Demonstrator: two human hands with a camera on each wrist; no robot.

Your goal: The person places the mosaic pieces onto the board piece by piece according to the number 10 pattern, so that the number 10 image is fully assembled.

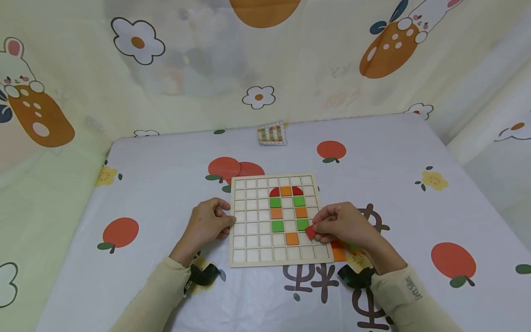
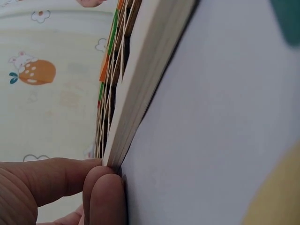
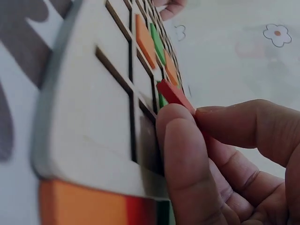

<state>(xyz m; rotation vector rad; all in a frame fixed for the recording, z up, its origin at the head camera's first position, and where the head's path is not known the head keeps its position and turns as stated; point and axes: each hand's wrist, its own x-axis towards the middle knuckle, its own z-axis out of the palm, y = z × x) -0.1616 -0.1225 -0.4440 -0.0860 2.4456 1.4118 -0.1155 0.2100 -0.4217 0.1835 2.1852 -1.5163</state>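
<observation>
A pale wooden grid board (image 1: 258, 228) lies on the table with green, orange and red tiles forming a ring in its cells. At its left edge, my left hand (image 1: 207, 220) holds the rim between thumb and curled fingers (image 2: 105, 192). My right hand (image 1: 346, 223) pinches a small red tile (image 3: 174, 93) between thumb and fingertips. That tile is tilted over the lower right cells, close beside a green tile (image 1: 302, 224). An orange tile (image 1: 292, 238) sits in the ring's bottom cell. My right fingers hide part of the board's right edge.
Loose orange tiles (image 1: 339, 252), with red and green ones, lie by the board's lower right corner, partly under my right wrist. A small pattern card (image 1: 272, 133) lies at the table's back edge. Printed cloth (image 1: 199, 101) hangs behind the table.
</observation>
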